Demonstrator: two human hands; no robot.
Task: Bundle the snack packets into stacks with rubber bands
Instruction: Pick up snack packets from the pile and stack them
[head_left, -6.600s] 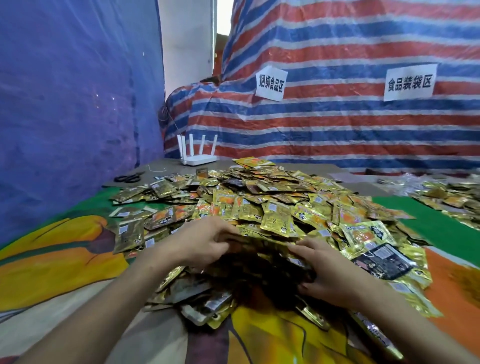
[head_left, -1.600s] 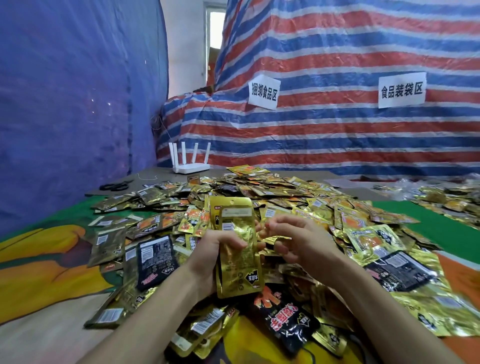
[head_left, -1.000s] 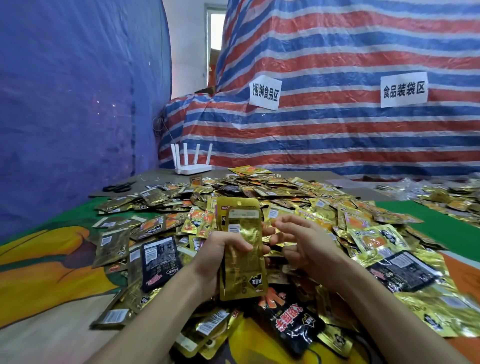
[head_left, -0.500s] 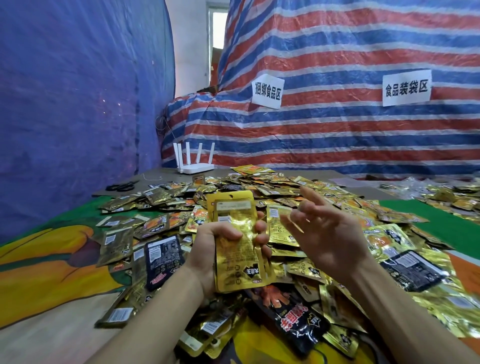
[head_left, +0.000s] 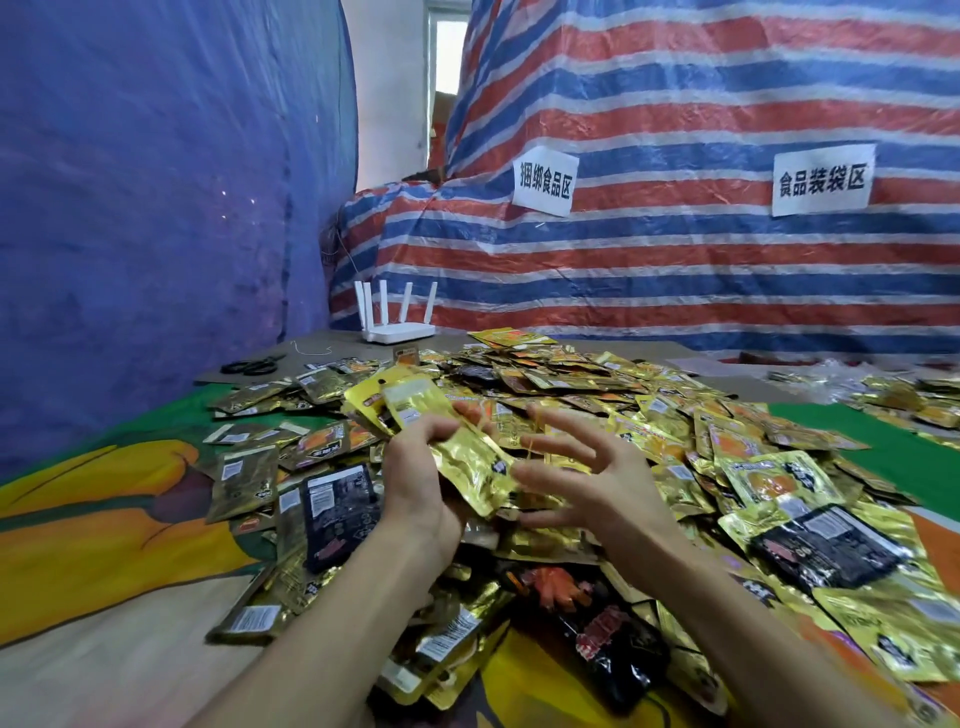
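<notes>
Squeezing the light, slippery stack (head_left: 470, 460) mid-way in my left grip (head_left: 415, 486), I am holding my right grip (head_left: 597, 475) open beside it.

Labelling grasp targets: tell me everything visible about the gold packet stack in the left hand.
The stack is shiny, crinkled gold foil packets, with a white label near the top and a dark logo near the bottom. It tilts up-left over the pile. The left hand grips its middle.

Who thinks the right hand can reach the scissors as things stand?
Probably not easily: the scissors lie far left beyond the packets, past the left hand and its stack, and the right hand carries a rubber band.
</notes>
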